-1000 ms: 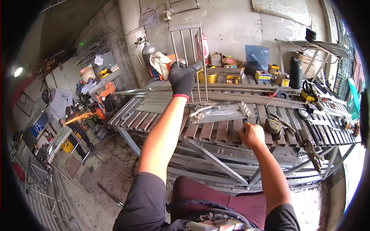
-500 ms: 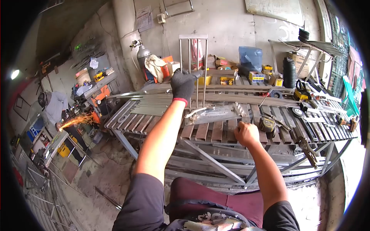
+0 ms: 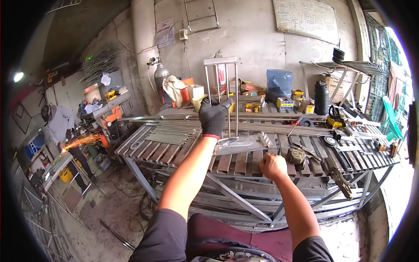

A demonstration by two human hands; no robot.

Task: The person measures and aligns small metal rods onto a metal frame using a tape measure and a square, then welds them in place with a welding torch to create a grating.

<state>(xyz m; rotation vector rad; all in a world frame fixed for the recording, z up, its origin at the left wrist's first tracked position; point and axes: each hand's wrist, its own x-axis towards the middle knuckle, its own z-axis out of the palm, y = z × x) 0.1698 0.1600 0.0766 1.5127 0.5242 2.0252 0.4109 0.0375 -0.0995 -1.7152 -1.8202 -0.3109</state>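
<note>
Holding the metal frame (image 3: 237, 96): the person's left hand (image 3: 213, 117), in a dark glove with a red cuff, is closed around it at the rods; exactly which ones is hidden by the fingers.
Frame stance: upright, its top bar above the glove, rods reaching below toward the flat metal plate (image 3: 242, 146); whether they touch it cannot be told.
Steady grip: a firm wrap and straight wrist would probably serve best, since one hand bears a tall, narrow piece that could twist or lean.
Rod ends: best watched, by judgement, so they do not catch on the plate or between the slats of the bench (image 3: 223, 165).
Right hand (image 3: 273, 167): bare, fingers curled into a loose fist by the bench's front edge, apart from the frame; whether it encloses anything cannot be told.
Nearby: a tape measure (image 3: 296, 156) lies just right of that fist; thin rods (image 3: 172, 134) lie left of the glove.
</note>
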